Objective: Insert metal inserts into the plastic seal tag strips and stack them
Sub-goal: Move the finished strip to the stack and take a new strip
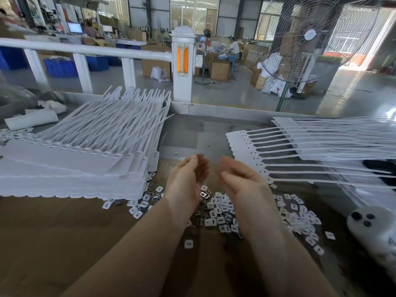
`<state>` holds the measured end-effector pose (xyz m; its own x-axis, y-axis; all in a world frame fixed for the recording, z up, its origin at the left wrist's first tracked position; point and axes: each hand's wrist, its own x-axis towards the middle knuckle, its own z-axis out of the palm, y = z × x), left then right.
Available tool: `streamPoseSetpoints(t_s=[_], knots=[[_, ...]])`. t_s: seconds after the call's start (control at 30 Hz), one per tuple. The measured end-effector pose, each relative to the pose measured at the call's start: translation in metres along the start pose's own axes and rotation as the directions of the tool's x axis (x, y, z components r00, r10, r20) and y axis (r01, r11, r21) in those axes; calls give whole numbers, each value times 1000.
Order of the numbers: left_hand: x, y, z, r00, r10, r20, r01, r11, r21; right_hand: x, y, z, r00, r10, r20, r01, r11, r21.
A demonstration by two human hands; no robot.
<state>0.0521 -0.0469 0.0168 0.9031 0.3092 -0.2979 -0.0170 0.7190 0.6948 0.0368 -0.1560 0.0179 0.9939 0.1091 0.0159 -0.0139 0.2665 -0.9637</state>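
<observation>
A tall stack of white seal tag strips (70,168) lies at the left, tails pointing away. Another pile of white strips (310,151) lies at the right, tails pointing right. Between them, on the brown table, several small white and metal inserts (220,213) lie scattered in a heap. My left hand (188,176) and my right hand (237,179) hover side by side above that heap, palms facing each other, fingers loosely curled and apart. I see nothing held in either hand.
A white object with black buttons (372,228) lies at the right table edge. A white railing with a post (183,65) stands behind the table. A standing fan (308,37) is at the back right. A rolled white sheet (32,121) rests far left.
</observation>
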Motion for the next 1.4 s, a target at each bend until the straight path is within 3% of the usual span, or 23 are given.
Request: streamPoseSetpoints(t_s=[0.03, 0.1, 0.23, 0.37, 0.47, 0.57, 0.67, 0.77, 0.83, 0.87, 0.93, 0.97, 1.07, 1.13, 1.4], knots=[[2, 1, 3, 999, -35, -23, 33, 996, -79, -7, 2, 7, 991, -56, 122, 67, 994, -83], [6, 5, 6, 993, -110, -36, 102, 978, -185, -14, 6, 18, 962, -144, 232, 195, 957, -216], [4, 16, -2, 986, -155, -58, 138, 963, -231, -15, 9, 25, 925, -234, 299, 345, 846, -407], [3, 17, -10, 995, -28, -96, 21, 997, -73, -12, 11, 24, 929, -215, 301, 358, 732, -580], [4, 19, -20, 979, 173, -105, -145, 962, 231, -9, 11, 23, 943, -203, 265, 329, 701, -633], [5, 26, -37, 931, 361, -42, -274, 773, 572, -7, 12, 23, 945, -197, 261, 322, 702, -636], [6, 38, -51, 837, 540, 88, -362, 427, 829, -6, 9, 22, 948, -184, 259, 312, 701, -642], [8, 52, -64, 728, 642, 240, -362, 63, 930, -6, 6, 20, 951, -171, 259, 301, 714, -633], [11, 61, -73, 660, 676, 327, -271, -192, 943, -5, 3, 18, 955, -160, 250, 285, 731, -620], [12, 65, -77, 624, 699, 350, -232, -263, 937, -5, 2, 17, 956, -156, 247, 280, 736, -617], [12, 73, -79, 592, 728, 346, -170, -307, 936, -5, 2, 15, 958, -153, 242, 272, 745, -609], [12, 77, -80, 612, 719, 330, -124, -324, 938, -5, 2, 15, 959, -151, 240, 269, 749, -606], [15, 86, -84, 780, 601, 175, 98, -393, 914, -4, 1, 15, 959, -144, 243, 265, 756, -598], [17, 90, -86, 847, 527, 69, 201, -438, 876, -4, 2, 15, 959, -138, 246, 262, 760, -594], [17, 109, -84, 817, 575, 29, 254, -405, 878, -4, 1, 12, 964, -109, 241, 229, 801, -554]])
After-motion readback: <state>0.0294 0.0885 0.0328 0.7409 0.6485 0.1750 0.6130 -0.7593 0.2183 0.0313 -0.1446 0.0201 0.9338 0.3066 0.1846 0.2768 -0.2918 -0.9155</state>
